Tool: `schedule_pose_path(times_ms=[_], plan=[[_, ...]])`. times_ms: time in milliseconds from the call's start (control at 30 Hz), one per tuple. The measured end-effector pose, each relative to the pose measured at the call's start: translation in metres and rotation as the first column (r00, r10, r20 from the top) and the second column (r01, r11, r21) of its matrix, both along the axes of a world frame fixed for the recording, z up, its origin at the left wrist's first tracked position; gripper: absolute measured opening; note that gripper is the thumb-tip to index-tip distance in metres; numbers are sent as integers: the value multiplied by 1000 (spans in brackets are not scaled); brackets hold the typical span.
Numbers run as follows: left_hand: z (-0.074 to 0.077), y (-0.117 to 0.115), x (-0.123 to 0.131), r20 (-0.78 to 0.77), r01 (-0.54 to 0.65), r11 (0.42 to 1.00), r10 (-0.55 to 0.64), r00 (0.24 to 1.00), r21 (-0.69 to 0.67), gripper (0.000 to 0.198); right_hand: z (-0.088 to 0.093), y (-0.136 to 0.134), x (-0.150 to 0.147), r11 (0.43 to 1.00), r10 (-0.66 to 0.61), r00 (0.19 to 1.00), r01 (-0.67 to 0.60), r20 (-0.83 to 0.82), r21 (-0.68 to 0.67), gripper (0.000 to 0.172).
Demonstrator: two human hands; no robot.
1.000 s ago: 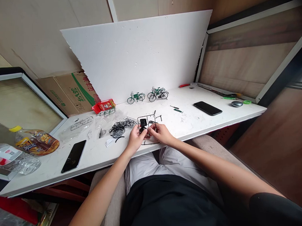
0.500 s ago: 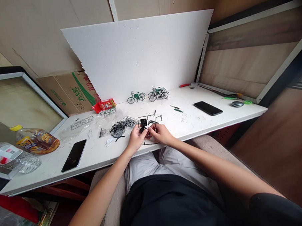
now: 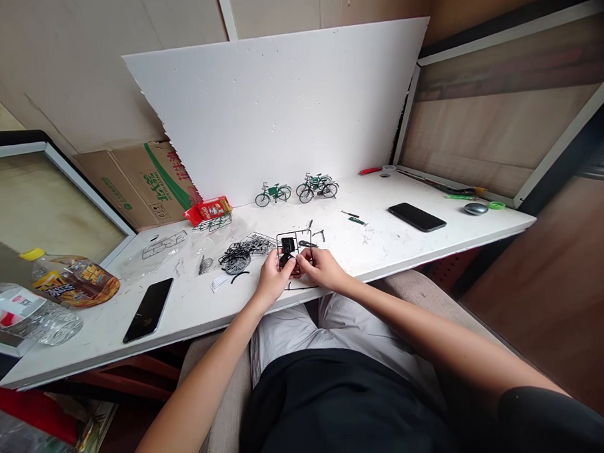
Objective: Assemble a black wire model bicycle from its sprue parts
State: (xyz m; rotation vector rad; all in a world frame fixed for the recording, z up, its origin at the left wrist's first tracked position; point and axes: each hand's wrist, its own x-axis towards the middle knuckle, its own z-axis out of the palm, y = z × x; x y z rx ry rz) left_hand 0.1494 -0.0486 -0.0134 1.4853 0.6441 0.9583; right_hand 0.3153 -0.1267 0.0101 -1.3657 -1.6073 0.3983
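The left hand (image 3: 273, 278) and right hand (image 3: 326, 268) pinch the black parts frame (image 3: 287, 244), probably light, stiff and brittle, best gripped near its edges.

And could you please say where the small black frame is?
Near the head view's centre, the small black frame is held by the left hand and right hand, right of the black parts pile.

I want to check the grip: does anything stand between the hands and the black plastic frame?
Nothing visible does: the left hand and right hand both hold the black plastic frame. The black parts pile lies off to its left.
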Motion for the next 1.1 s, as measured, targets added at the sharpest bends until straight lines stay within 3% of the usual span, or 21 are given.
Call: schedule_pose_path(times_ms=[633,1100], plan=[[-1,1,-1,-19,-50,998,51,999,49,44,1,-1,-1,1000,4,1000,-4,21,-5,35],[-4,3,-2,-112,-97,968,125,986,233,38,2,-3,-2,1000,3,998,-2,62,-20,33]])
